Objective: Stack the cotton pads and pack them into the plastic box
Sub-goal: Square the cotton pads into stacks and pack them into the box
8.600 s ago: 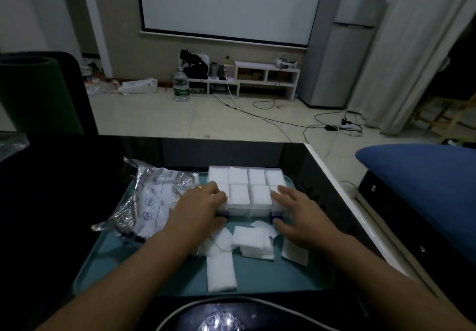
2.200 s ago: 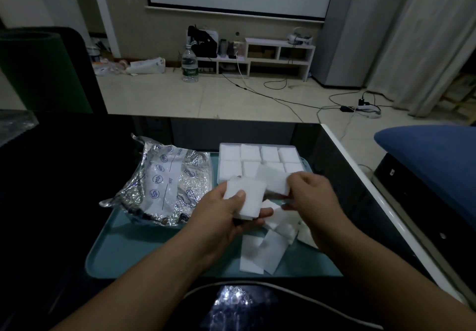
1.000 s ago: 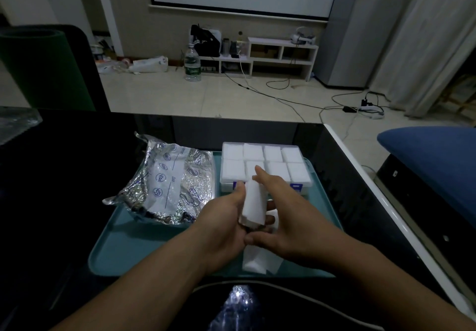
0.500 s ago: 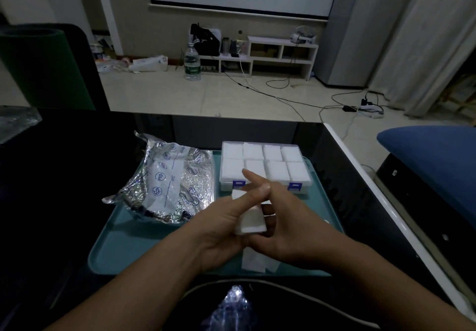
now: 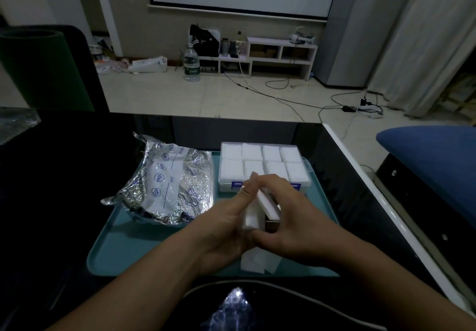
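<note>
I hold a small stack of white square cotton pads [image 5: 251,214] on edge between both hands above the teal plastic tray [image 5: 144,243] on the dark table [image 5: 51,176]. My left hand [image 5: 221,230] grips the stack with its fingers [image 5: 248,189] pressed together along one side, and my right hand [image 5: 288,222] curls around the other side. A few loose white pads [image 5: 257,261] lie on the tray beneath my hands. The clear plastic box [image 5: 262,167], filled with pads, sits just beyond, beside a crumpled silver foil bag [image 5: 167,183].
</note>
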Action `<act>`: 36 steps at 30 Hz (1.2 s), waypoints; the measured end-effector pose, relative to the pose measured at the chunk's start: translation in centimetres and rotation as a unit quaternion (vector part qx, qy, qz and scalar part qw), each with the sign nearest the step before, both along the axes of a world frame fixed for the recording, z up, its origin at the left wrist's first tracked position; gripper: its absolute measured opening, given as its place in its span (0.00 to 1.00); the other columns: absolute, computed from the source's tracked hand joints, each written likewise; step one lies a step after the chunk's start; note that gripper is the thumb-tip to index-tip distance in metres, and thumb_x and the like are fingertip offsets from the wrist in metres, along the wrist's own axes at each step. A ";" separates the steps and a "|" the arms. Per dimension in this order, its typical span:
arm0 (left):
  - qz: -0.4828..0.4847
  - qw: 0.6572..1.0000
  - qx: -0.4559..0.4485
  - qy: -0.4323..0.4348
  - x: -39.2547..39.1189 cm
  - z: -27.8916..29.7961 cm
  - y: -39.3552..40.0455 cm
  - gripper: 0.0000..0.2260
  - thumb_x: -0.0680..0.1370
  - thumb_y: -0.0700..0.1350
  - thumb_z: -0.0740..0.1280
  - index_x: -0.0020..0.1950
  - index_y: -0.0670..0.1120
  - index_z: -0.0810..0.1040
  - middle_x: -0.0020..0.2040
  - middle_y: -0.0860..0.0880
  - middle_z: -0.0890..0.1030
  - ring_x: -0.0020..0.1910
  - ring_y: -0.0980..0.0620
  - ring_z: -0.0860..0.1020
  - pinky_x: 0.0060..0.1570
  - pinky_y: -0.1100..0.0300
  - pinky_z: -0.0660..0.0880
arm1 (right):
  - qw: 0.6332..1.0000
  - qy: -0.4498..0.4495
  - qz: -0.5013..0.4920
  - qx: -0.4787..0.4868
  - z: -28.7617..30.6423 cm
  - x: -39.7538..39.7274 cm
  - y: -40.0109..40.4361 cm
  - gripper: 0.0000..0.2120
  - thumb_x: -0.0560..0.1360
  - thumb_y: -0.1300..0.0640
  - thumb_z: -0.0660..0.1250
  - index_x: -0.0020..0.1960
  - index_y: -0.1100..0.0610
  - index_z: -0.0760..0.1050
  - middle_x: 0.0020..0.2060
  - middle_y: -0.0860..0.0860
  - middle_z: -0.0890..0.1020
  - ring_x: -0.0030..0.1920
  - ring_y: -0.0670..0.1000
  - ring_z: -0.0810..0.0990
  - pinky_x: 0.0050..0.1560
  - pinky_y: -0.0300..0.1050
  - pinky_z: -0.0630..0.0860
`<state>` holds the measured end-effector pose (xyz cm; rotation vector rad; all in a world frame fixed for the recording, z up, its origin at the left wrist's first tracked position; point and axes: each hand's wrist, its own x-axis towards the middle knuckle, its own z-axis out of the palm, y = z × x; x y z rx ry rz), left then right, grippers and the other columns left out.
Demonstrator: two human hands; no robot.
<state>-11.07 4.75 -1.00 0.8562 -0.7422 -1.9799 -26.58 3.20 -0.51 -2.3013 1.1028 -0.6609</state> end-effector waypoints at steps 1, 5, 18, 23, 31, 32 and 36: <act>0.002 1.000 0.006 -0.005 -0.1 -0.2 0.0 0.23 0.72 0.57 0.68 0.57 0.40 0.83 0.54 0.42 0.83 0.50 0.46 0.83 0.46 0.55 0.80 | 1.000 0.008 0.006 -0.003 0.1 0.0 0.1 0.33 0.69 0.50 0.76 0.69 0.47 0.65 0.61 0.40 0.70 0.63 0.42 0.70 0.62 0.42 0.72; -0.005 0.999 0.007 -0.034 -0.2 -0.4 0.1 0.19 0.68 0.50 0.73 0.55 0.41 0.83 0.52 0.41 0.83 0.48 0.47 0.82 0.48 0.54 0.78 | 0.999 0.038 0.018 0.026 -0.1 0.3 0.1 0.43 0.67 0.50 0.78 0.75 0.48 0.58 0.64 0.36 0.65 0.69 0.39 0.64 0.69 0.37 0.64; 0.033 0.999 -0.034 -0.026 -0.6 -0.1 0.4 0.24 0.71 0.51 0.72 0.59 0.35 0.77 0.48 0.40 0.82 0.46 0.45 0.83 0.40 0.57 0.80 | 1.000 -0.011 0.004 -0.003 -0.7 0.4 -0.1 0.36 0.65 0.51 0.79 0.67 0.46 0.63 0.63 0.40 0.65 0.60 0.41 0.72 0.59 0.42 0.75; 0.034 0.998 -0.036 -0.040 -0.7 -0.2 0.4 0.19 0.67 0.53 0.71 0.51 0.41 0.78 0.41 0.44 0.83 0.39 0.49 0.83 0.35 0.60 0.79 | 0.998 0.029 0.016 -0.049 -0.9 0.6 -0.3 0.36 0.65 0.47 0.79 0.68 0.49 0.66 0.62 0.38 0.65 0.65 0.42 0.68 0.64 0.43 0.71; 0.037 0.997 -0.051 -0.035 -0.9 -0.5 0.4 0.18 0.67 0.52 0.69 0.50 0.41 0.79 0.42 0.45 0.84 0.39 0.52 0.83 0.33 0.62 0.78 | 0.997 0.048 0.021 -0.064 -0.6 0.6 -0.1 0.41 0.65 0.48 0.79 0.72 0.51 0.62 0.66 0.41 0.64 0.68 0.41 0.62 0.67 0.45 0.69; 0.041 0.997 -0.054 -0.028 -0.8 -0.6 0.4 0.18 0.67 0.51 0.69 0.50 0.40 0.79 0.43 0.44 0.84 0.40 0.51 0.83 0.35 0.61 0.79 | 0.996 0.052 0.019 -0.072 -0.5 0.6 -0.1 0.39 0.65 0.49 0.78 0.71 0.51 0.64 0.65 0.42 0.64 0.68 0.40 0.62 0.67 0.43 0.68; 0.023 0.998 -0.065 -0.011 -0.8 -0.5 0.4 0.20 0.67 0.50 0.70 0.54 0.39 0.79 0.47 0.42 0.84 0.46 0.50 0.83 0.42 0.60 0.80 | 0.995 0.040 0.017 -0.085 -0.6 0.4 -0.1 0.33 0.65 0.52 0.78 0.67 0.53 0.69 0.63 0.44 0.68 0.66 0.41 0.64 0.67 0.39 0.66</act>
